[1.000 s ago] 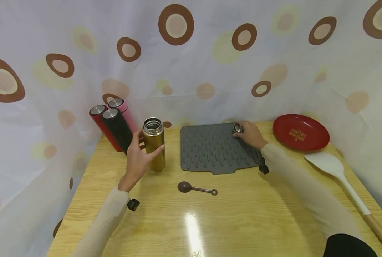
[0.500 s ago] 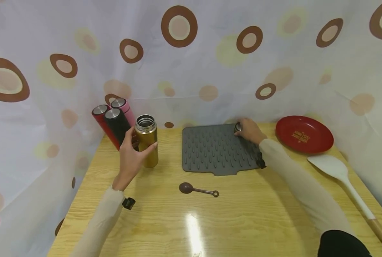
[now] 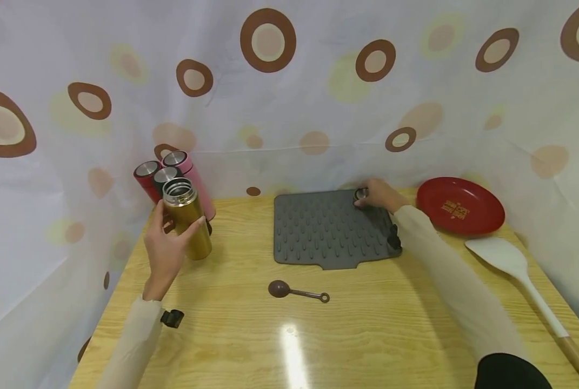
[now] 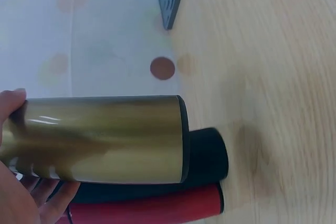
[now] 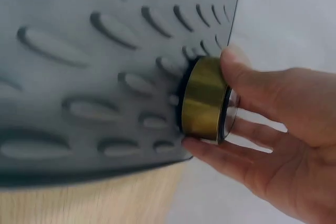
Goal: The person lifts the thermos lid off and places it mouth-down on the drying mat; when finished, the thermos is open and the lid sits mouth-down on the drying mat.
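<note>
My left hand [image 3: 165, 251] grips a gold thermos bottle [image 3: 188, 219] round its side, thumb on one side and fingers on the other. The bottle has no lid, and its threaded steel mouth faces up. In the left wrist view its dark base overlaps a black bottle [image 4: 210, 156], with a red bottle [image 4: 152, 208] beside that. At the far right corner of a grey ridged drying mat [image 3: 318, 227], my right hand [image 3: 379, 195] pinches a gold lid [image 5: 202, 100] between thumb and fingers. The lid's dark rim is against the mat.
Pink [image 3: 194, 181] and red bottles stand capped behind the gold one. A brown spoon [image 3: 279, 289] lies in front of the mat. At the right are a red plate [image 3: 474, 216] and a long white spatula [image 3: 503, 256] with a wooden handle. A patterned curtain [image 3: 313, 97] surrounds the table.
My left hand has carried the gold thermos bottle leftward, so that it now covers most of the black bottle in the head view. My right hand stays at the lid on the mat.
</note>
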Demonstrator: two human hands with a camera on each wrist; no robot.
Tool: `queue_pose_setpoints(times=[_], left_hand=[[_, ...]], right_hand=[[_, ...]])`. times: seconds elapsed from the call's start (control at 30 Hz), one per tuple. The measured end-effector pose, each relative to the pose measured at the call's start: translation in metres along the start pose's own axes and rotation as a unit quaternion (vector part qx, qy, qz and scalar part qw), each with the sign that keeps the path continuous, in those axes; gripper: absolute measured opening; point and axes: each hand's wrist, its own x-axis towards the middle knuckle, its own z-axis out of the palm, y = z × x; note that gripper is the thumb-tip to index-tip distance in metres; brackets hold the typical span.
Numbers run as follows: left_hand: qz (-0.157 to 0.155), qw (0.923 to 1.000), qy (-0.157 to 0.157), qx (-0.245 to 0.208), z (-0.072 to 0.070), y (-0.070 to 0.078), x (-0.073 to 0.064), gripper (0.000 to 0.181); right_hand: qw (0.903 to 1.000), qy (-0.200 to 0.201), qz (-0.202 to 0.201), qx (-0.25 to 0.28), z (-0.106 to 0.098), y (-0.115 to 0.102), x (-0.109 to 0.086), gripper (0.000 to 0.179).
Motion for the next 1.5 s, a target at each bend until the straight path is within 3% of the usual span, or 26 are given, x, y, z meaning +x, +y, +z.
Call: queue_pose_setpoints(times=[0.27,0.4,0.5,0.8,1.07,1.3,1.5], left_hand=[[-0.007,0.9982,0.059,-0.011,-0.023,-0.004,0.007,0.076],[0.005,0.9947,0.103,-0.005,-0.031,-0.013,0.01,0.07],[0.006,0.9933,0.115,-0.006,-0.036,-0.022,0.014,0.067],[-0.039,0.9939,0.103,0.0,-0.04,-0.051,0.018,0.069],[-0.121,0.9891,0.083,-0.008,-0.03,-0.078,0.015,0.077],[-0.122,0.9906,0.062,-0.014,-0.029,-0.086,0.018,0.083],[-0.132,0.9897,0.055,-0.008,-0.027,-0.088,0.022,0.085]], right_hand=[[0.9994,0.03,0.009,-0.014,0.01,-0.006,-0.002,0.05],[0.9991,0.03,0.014,-0.026,0.016,-0.006,-0.004,0.054],[0.9989,0.026,0.028,-0.027,0.017,-0.007,-0.006,0.056],[0.9973,0.018,0.049,-0.053,0.014,-0.003,-0.003,0.058],[0.9978,0.001,0.044,-0.048,0.016,0.0,-0.005,0.06],[0.9967,-0.001,0.041,-0.07,0.015,-0.005,-0.007,0.06],[0.9935,0.016,0.051,-0.101,0.011,-0.015,-0.009,0.043]])
